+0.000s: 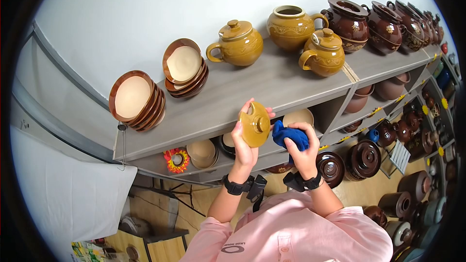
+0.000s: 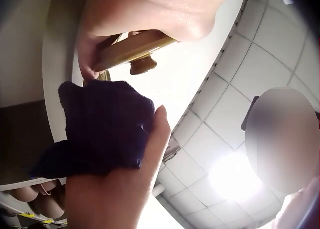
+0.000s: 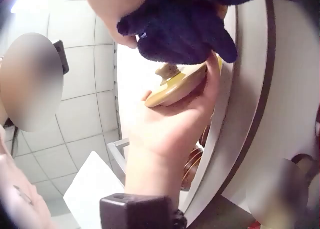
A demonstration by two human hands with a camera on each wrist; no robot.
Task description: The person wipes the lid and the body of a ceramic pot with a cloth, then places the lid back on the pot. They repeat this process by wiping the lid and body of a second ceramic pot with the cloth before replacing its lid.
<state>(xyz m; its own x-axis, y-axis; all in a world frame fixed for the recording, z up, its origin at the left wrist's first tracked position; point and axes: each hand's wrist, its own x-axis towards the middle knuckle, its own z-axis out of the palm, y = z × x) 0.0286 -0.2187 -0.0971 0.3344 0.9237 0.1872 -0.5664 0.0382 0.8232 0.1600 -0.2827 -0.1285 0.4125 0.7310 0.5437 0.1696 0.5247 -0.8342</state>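
In the head view my left hand (image 1: 245,148) holds a glazed mustard-yellow pot lid (image 1: 256,128), fingers behind it and thumb at its edge. The lid has a round knob and a notch in its rim, and its knob side faces my right hand. A bunched blue cloth (image 1: 291,138) is gripped in my right hand (image 1: 307,155), just right of the lid. Seen from the right wrist, the cloth (image 3: 180,31) hangs close over the lid (image 3: 175,86), which lies on the left palm. Both hands are above the shelf's front edge.
On the grey shelf top (image 1: 228,90) stand two stacks of brown bowls (image 1: 133,97), a lidded yellow pot (image 1: 241,43), a lidless yellow pot (image 1: 291,31) and a smaller lidded one (image 1: 326,56). Dark brown jars (image 1: 348,24) line the right. More pottery fills the shelves below.
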